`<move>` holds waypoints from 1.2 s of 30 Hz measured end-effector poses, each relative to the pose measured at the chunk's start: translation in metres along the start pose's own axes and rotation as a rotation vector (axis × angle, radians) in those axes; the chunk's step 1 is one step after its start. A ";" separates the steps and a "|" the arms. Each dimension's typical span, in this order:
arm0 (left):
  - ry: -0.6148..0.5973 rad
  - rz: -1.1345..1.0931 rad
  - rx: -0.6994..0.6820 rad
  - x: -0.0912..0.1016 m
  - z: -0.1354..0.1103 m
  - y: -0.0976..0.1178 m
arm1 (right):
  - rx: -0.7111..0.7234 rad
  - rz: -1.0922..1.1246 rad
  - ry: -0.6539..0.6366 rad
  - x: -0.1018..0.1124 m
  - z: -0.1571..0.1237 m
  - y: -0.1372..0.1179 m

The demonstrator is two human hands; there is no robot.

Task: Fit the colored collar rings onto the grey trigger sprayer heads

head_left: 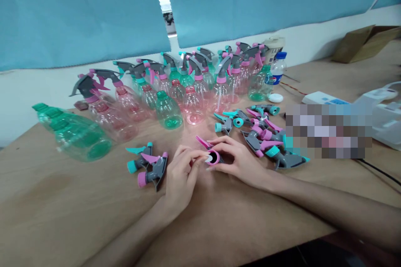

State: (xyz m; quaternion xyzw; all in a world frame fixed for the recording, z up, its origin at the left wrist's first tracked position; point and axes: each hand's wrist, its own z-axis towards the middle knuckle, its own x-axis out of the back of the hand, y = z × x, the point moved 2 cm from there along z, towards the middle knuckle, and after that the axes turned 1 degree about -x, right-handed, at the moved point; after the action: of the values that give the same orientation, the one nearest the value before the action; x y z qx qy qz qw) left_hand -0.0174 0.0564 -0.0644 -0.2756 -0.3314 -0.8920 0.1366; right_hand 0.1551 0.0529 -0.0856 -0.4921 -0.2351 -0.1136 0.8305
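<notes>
My right hand [239,158] grips a grey spray-trigger head with a pink cap ring [214,157], its round opening turned toward me. The fingers of my left hand [181,173] are curled and its fingertips pinch the rim of the same pink ring. Both hands rest on the brown wooden table [62,200]. Two loose trigger heads [148,166], one teal-capped and one pink-capped, lie just left of my left hand. A heap of several more trigger heads [261,131] lies behind and to the right of my right hand.
Several clear pink and green spray bottles [188,91], many with triggers fitted, stand in a row along the back wall. A green bottle [73,133] lies on its side at left. A water bottle [278,66], white devices [387,117], a black cable [376,169] and cardboard [363,44] sit at right.
</notes>
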 end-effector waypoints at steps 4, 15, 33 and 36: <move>-0.005 0.009 -0.062 -0.001 0.001 0.002 | 0.026 0.016 -0.008 -0.001 0.000 0.002; 0.074 0.022 0.050 -0.002 -0.002 0.001 | 0.037 0.015 -0.018 -0.001 0.000 -0.001; -0.109 0.130 -0.195 -0.003 0.000 0.009 | 0.032 0.016 -0.003 0.001 0.000 0.008; -0.109 0.127 -0.209 -0.003 0.000 0.011 | 0.038 0.018 0.005 0.001 0.000 0.008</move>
State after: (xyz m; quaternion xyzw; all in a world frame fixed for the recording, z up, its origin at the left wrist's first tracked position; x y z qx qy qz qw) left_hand -0.0104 0.0488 -0.0607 -0.3567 -0.2257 -0.8949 0.1450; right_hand 0.1594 0.0573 -0.0911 -0.4782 -0.2307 -0.1031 0.8411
